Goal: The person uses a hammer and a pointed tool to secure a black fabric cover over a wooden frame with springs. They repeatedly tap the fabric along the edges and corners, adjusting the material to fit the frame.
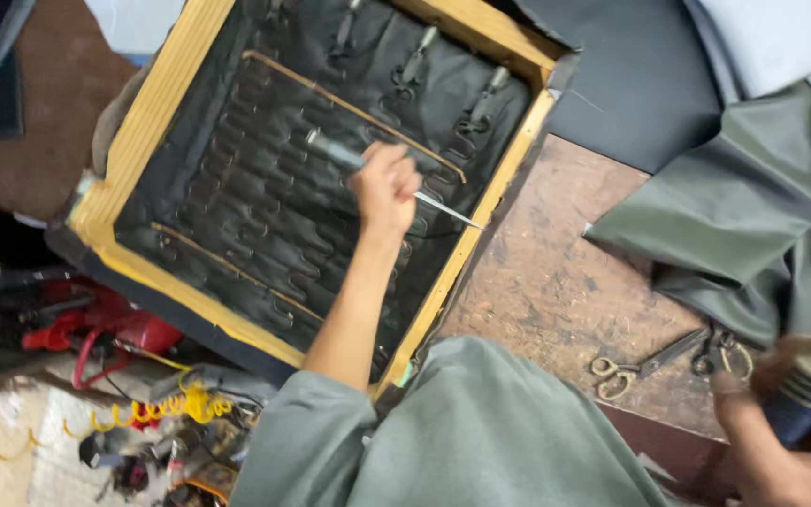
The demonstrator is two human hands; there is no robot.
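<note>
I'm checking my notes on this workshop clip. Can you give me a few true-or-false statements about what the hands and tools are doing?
1. The left hand holds a screwdriver over the wooden seat frame. True.
2. The scissors are in the left hand. False: they lie on the worn table.
3. The right hand is near a dark, blurred can at the table's edge. True.
4. The frame's inside is bare wood. False: it holds black fabric with wavy springs.
5. Grey-green fabric lies right of the frame. True.
</note>
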